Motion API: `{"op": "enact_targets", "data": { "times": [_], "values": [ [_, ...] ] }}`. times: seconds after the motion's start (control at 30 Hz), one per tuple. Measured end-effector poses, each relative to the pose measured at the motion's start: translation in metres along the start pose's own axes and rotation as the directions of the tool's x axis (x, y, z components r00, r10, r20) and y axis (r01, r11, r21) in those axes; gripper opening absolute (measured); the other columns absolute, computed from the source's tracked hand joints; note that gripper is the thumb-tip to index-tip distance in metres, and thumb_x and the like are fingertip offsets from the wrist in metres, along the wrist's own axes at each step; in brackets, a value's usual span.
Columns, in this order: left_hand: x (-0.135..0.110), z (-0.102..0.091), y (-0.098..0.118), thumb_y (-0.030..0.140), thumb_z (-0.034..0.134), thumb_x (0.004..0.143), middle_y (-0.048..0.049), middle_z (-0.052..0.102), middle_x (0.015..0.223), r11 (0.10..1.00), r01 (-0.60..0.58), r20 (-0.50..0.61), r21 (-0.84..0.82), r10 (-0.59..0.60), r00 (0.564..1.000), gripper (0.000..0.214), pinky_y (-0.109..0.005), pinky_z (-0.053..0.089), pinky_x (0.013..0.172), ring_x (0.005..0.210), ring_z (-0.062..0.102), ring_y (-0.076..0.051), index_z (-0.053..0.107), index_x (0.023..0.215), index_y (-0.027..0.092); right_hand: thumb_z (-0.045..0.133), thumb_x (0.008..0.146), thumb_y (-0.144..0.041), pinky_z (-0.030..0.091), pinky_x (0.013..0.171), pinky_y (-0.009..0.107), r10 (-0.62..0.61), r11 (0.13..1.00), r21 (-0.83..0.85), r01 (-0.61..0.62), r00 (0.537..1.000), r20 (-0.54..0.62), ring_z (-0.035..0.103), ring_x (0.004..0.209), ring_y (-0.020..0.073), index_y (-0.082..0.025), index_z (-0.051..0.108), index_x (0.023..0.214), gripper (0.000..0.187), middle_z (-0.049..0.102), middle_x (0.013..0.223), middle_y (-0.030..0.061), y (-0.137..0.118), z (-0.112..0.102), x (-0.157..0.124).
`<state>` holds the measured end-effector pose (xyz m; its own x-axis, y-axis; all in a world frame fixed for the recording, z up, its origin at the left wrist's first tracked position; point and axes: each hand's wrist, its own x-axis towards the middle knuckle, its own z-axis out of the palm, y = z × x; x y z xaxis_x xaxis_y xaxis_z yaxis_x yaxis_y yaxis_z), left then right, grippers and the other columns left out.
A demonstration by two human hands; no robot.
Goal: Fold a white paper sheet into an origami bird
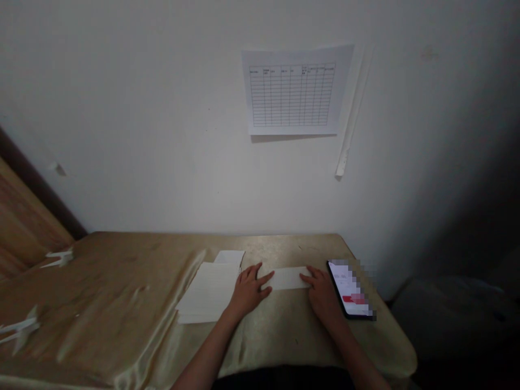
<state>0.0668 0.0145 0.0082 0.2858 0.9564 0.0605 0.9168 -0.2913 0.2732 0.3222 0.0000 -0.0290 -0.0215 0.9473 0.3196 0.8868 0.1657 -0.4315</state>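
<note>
Work on the paper slip (287,278), lying flat on the bench (280,333) between left hand (249,288) and right hand (320,290), both open with fingers spread, fingertips at either end, nothing gripped. Probably best to press lightly and evenly, avoiding creases, without nudging the paper stack (207,287) or phone (349,290).

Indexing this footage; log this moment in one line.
left hand: at paper slip, left end; right hand: on slip, right end; paper stack: by left hand; phone: right, screen lit
</note>
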Motion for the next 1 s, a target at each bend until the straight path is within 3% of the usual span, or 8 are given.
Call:
{"op": "enact_targets", "data": {
  "times": [0.1, 0.2, 0.4, 0.6, 1.0],
  "values": [
    [-0.002, 0.005, 0.001, 0.04, 0.062, 0.09, -0.0027, 0.039, 0.157, 1.0, 0.004, -0.036, 0.003, -0.004, 0.999, 0.05, -0.048, 0.031, 0.115, 0.142, 0.036, -0.031, 0.053, 0.138, 0.044, 0.045, 0.088, -0.021, 0.038, 0.109, 0.044, 0.004, 1.0, -0.03, -0.004, 1.0, 0.007, 0.048, 0.13, 0.0265, -0.028, 0.07, 0.12, 0.041, 0.059, 0.138, 0.0051, -0.004, -0.002, 0.003],
    [0.001, 0.006, 0.003, 0.037, 0.06, 0.09, -0.006, 0.038, 0.157, 1.0, 0.023, -0.06, 0.009, -0.022, 0.998, 0.052, -0.048, 0.03, 0.115, 0.142, 0.036, -0.031, 0.051, 0.141, 0.039, 0.05, 0.091, -0.035, 0.036, 0.109, 0.046, 0.023, 0.998, -0.065, -0.02, 0.999, 0.038, 0.046, 0.131, 0.0292, -0.03, 0.068, 0.123, 0.037, 0.055, 0.142, 0.0051, -0.007, -0.004, 0.01],
    [0.022, 0.006, 0.013, 0.027, 0.059, 0.088, -0.0048, 0.041, 0.154, 1.0, 0.014, -0.098, -0.003, -0.014, 0.995, 0.045, -0.048, 0.029, 0.115, 0.142, 0.036, -0.028, 0.06, 0.132, 0.038, 0.053, 0.089, -0.038, 0.032, 0.11, 0.041, 0.082, 0.992, -0.101, -0.072, 0.991, 0.102, 0.043, 0.134, 0.0289, -0.025, 0.064, 0.129, 0.043, 0.051, 0.145, 0.0099, -0.015, -0.003, 0.03],
    [0.04, 0.014, 0.033, 0.042, 0.067, 0.081, -0.0079, 0.05, 0.146, 0.996, 0.077, -0.123, -0.044, -0.081, 0.989, 0.039, -0.053, 0.024, 0.116, 0.137, 0.039, -0.029, 0.063, 0.116, 0.026, 0.062, 0.083, -0.04, 0.031, 0.111, 0.04, 0.09, 0.993, -0.082, -0.082, 0.991, 0.101, 0.042, 0.132, 0.0302, -0.023, 0.062, 0.13, 0.05, 0.05, 0.143, 0.0115, -0.019, 0.004, 0.043],
    [0.044, 0.022, 0.036, 0.056, 0.073, 0.072, -0.0091, 0.051, 0.144, 0.989, 0.106, -0.166, -0.104, -0.123, 0.978, 0.05, -0.055, 0.018, 0.117, 0.136, 0.04, -0.031, 0.06, 0.109, 0.024, 0.064, 0.079, -0.05, 0.025, 0.114, 0.042, 0.101, 0.994, -0.054, -0.096, 0.99, 0.096, 0.036, 0.137, 0.0309, -0.025, 0.059, 0.132, 0.059, 0.045, 0.146, 0.0101, -0.017, 0.009, 0.039]
  ]
}}
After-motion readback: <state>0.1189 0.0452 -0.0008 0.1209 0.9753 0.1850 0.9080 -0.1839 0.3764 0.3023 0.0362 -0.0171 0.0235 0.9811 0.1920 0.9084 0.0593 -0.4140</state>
